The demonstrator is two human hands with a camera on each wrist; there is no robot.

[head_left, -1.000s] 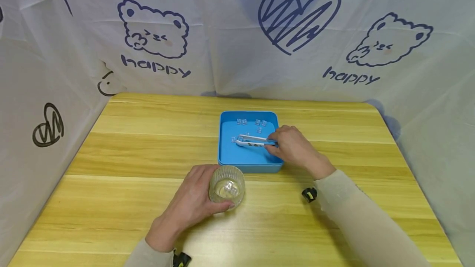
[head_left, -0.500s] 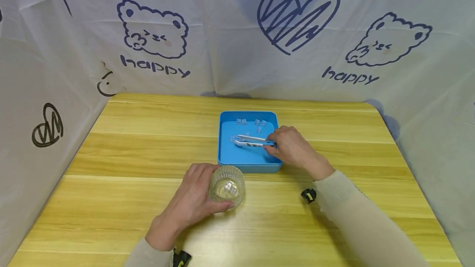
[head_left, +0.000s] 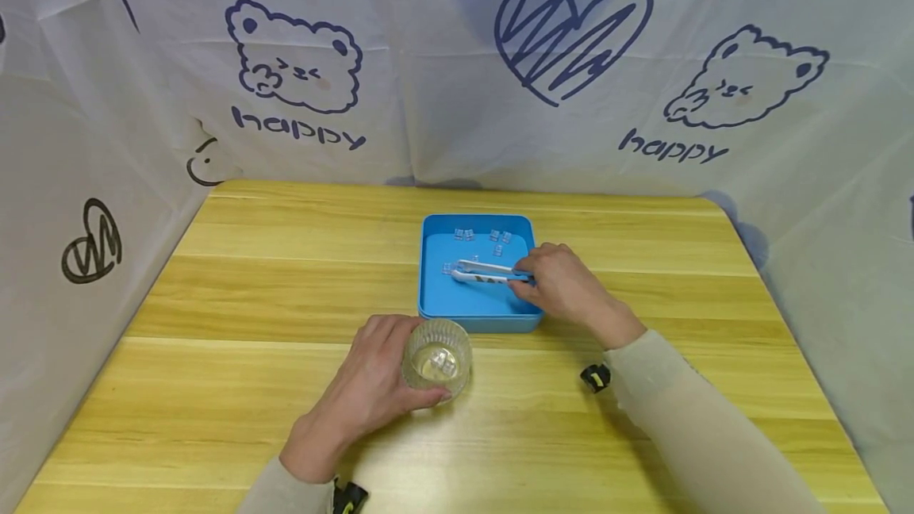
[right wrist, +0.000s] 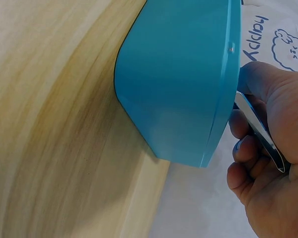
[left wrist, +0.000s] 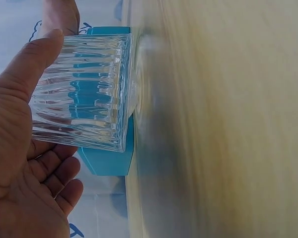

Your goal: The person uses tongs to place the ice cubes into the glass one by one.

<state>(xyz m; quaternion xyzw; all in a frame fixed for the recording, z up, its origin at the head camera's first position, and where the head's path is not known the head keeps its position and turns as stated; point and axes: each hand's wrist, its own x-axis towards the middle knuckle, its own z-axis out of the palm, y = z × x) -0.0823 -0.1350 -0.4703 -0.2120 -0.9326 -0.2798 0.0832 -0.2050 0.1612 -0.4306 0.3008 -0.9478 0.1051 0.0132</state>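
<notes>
the hands are apart. the left hand (head_left: 374,375) is curled round a ribbed clear glass (head_left: 435,333), with a few small clear pieces (head_left: 443,362) at its bottom. ahead and to the right of that hand sits a blue tray (head_left: 485,304), mostly to the left of the right hand (head_left: 571,288), which pinches white tongs (head_left: 478,278). their tips reach leftward from it, inside the tray, just beside a clear cube (head_left: 447,268); whether they hold one is too small to tell. more cubes (head_left: 498,250) lie in the tray, farther off than the tongs.
</notes>
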